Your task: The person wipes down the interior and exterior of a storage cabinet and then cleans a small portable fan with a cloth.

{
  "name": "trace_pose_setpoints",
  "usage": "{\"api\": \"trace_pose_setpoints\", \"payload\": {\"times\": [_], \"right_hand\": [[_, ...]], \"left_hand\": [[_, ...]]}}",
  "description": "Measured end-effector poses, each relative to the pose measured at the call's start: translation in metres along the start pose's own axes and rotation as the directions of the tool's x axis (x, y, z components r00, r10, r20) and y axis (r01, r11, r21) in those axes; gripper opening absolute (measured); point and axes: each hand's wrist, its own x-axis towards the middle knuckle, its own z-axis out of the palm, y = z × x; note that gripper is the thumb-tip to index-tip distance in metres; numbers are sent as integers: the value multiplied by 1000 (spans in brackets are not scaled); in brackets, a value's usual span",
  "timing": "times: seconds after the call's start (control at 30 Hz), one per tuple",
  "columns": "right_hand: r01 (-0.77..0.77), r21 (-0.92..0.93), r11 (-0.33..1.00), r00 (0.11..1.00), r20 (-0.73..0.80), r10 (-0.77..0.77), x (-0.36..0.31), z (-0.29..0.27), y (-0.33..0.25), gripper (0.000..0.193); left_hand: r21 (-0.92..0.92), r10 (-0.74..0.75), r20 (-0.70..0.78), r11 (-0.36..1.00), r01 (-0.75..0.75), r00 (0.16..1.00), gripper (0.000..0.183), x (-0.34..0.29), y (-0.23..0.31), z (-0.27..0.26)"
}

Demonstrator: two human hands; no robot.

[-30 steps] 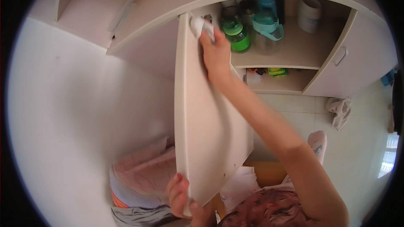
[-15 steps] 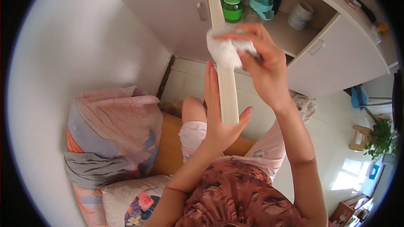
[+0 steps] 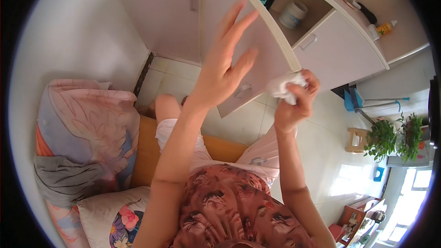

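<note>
In the head view, your right hand (image 3: 296, 104) pinches the white cloth (image 3: 281, 88) between its fingers at two o'clock, by the corner of the cabinet door (image 3: 270, 59); your left hand (image 3: 223, 71), fingers wide, looks empty toward twelve. Unsteadied, the door could swing under pressure.

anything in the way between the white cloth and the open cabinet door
Nothing visible: the white cloth, gripped in the right hand, is at the near corner of the cabinet door. The left hand is farther left, over the door's face, not between them.
</note>
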Motion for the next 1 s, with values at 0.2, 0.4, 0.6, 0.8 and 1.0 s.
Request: {"api": "trace_pose_setpoints", "payload": {"times": [0.2,0.4,0.6,0.8,1.0], "right_hand": [[62,-137,989,998,20,-60,-56,11,20,27],[-248,-216,945,962,63,266,-126,-12,66,36],[-672,-289,682,654,201,729,-140,-59,89,47],[-754,163,636,637,-55,769,-82,-119,96,36],[-712,410,570,596,-74,799,-25,-141,86,41]], "left_hand": [[171,177,103,966,-193,979,29,25,-15,24],[220,179,113,955,-201,977,31,41,-25,58],[467,166,104,862,-196,981,30,72,-49,107],[572,224,-19,801,-174,974,37,92,-63,158],[119,-83,140,991,66,987,48,-18,-57,227]]}}
